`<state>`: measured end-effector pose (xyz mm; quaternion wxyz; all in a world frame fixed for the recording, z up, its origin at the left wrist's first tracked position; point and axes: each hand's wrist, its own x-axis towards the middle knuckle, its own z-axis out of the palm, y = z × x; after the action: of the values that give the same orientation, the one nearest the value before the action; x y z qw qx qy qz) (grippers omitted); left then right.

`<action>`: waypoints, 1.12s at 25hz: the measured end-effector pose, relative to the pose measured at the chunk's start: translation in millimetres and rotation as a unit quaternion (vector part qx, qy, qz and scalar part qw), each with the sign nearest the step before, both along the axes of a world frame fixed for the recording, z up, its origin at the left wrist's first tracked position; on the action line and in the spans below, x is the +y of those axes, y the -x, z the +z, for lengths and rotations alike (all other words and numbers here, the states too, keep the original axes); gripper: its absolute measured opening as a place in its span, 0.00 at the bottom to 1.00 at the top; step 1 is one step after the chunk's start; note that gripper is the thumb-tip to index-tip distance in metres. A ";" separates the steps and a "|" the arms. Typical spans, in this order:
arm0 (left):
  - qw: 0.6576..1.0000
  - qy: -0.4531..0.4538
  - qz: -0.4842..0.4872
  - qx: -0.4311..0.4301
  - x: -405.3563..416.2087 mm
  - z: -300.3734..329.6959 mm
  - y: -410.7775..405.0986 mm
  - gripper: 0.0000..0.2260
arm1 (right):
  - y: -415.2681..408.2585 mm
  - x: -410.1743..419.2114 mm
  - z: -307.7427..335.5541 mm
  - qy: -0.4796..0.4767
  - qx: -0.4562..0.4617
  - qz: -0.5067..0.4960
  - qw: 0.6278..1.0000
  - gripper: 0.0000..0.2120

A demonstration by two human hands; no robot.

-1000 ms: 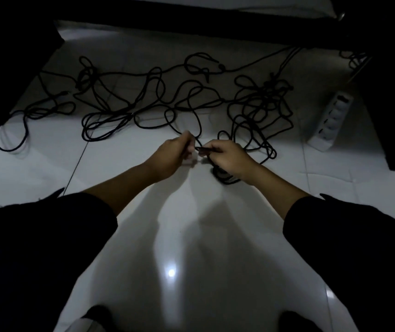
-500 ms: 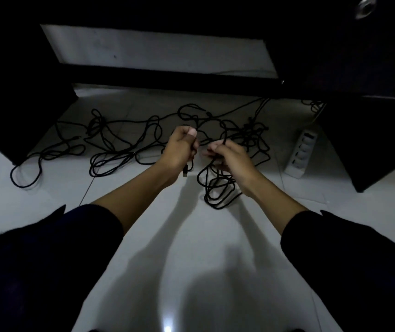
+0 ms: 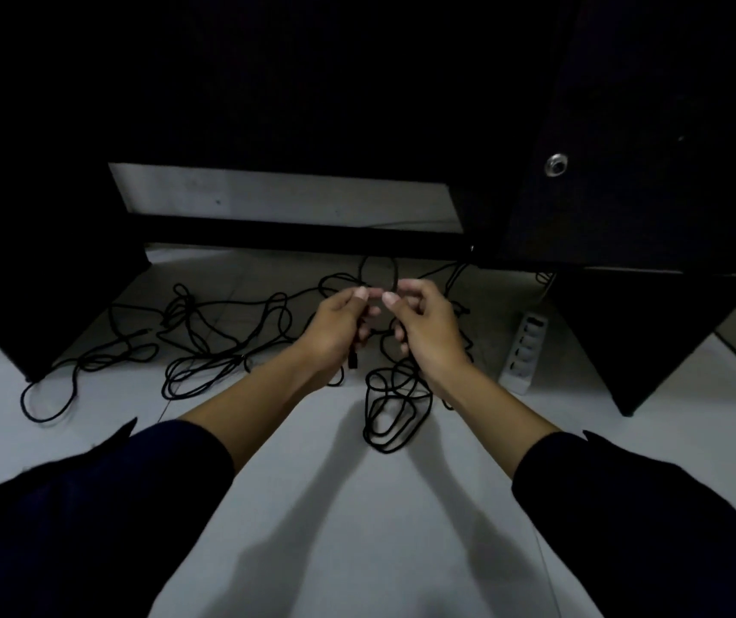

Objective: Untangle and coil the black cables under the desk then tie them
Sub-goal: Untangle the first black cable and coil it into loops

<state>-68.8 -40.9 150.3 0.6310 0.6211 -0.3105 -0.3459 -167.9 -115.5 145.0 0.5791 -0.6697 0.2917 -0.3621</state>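
Long black cables [image 3: 205,345] lie tangled in loops across the pale tiled floor under a dark desk. My left hand [image 3: 335,327] and my right hand [image 3: 428,332] are raised side by side above the tangle, both pinching the same black cable. A small loop [image 3: 377,272] of it stands up between my thumbs. A cable end with a plug [image 3: 352,361] dangles below my left hand. Several coiled loops [image 3: 390,410] hang down from my right hand to the floor.
A white power strip [image 3: 522,350] lies on the floor at the right, next to the dark desk side panel [image 3: 642,341]. Another dark panel [image 3: 40,283] stands at the left. The desk's low crossbar [image 3: 294,231] runs behind the cables. Bare floor lies near me.
Both hands have risen from the floor with the cable, and the loops under my right hand now hang down. The view has tilted up toward the desk.
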 end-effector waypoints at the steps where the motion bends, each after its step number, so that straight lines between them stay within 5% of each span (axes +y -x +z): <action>1: 1.000 0.004 -0.009 0.009 -2.0 1.7 3.5 0.16 | -0.6 0.6 0.7 0.007 -0.007 -0.016 1.000 0.03; 10: 0.991 0.047 -0.010 0.127 -15.3 18.4 11.5 0.13 | -2.1 6.6 -2.1 0.039 -0.056 0.017 0.998 0.11; 19: 0.976 0.083 0.008 0.202 -17.3 23.6 0.5 0.13 | 16.1 -5.6 -25.6 0.061 0.019 0.106 0.992 0.07; 25: 0.988 0.073 0.011 0.134 -13.0 24.8 -9.2 0.12 | 39.5 -20.9 -30.3 0.162 0.141 0.174 0.961 0.22; 28: 0.994 0.051 0.011 0.092 -8.3 25.8 -18.1 0.12 | 50.9 -33.4 -25.8 0.253 0.236 0.206 0.916 0.18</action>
<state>-50.6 -49.2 176.0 0.6915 0.5574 -0.2613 -0.3780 -218.8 -148.9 119.2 0.3667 -0.9049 0.1740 -0.1283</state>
